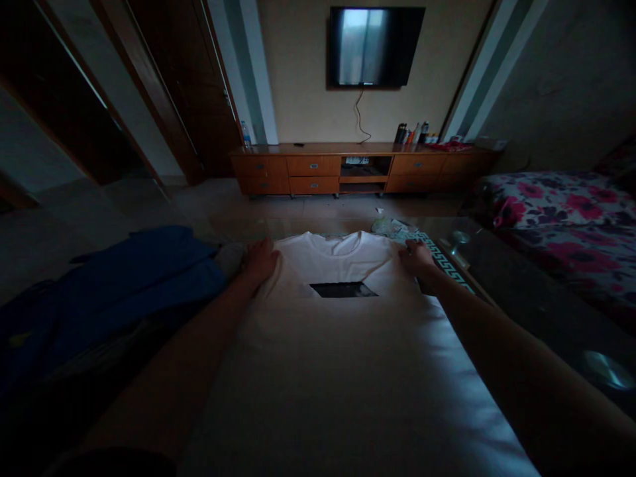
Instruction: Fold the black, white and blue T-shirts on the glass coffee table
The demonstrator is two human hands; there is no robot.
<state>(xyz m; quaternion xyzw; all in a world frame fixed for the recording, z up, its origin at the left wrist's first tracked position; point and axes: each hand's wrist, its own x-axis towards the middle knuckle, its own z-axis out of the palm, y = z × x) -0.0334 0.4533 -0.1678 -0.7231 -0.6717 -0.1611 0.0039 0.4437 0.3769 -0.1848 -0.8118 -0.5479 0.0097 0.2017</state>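
Observation:
A white T-shirt (338, 358) lies spread out in front of me, neckline at the far end, with a dark rectangular print (344, 289) across its chest. At the shirt's left shoulder, my left hand (260, 262) has its fingers closed on the edge of the fabric. My right hand (418, 258) grips the opposite shoulder, fingers curled around the cloth. Dim light hides the exact finger positions. Blue clothing (114, 291) lies in a heap to the left of my left arm.
A glass table (546, 318) with a patterned border extends to the right. Crumpled clear plastic (395, 228) sits past the shirt's right shoulder. Farther off stand a low wooden cabinet (313, 173), a wall-mounted television (375, 48) and a floral-covered seat (571, 199).

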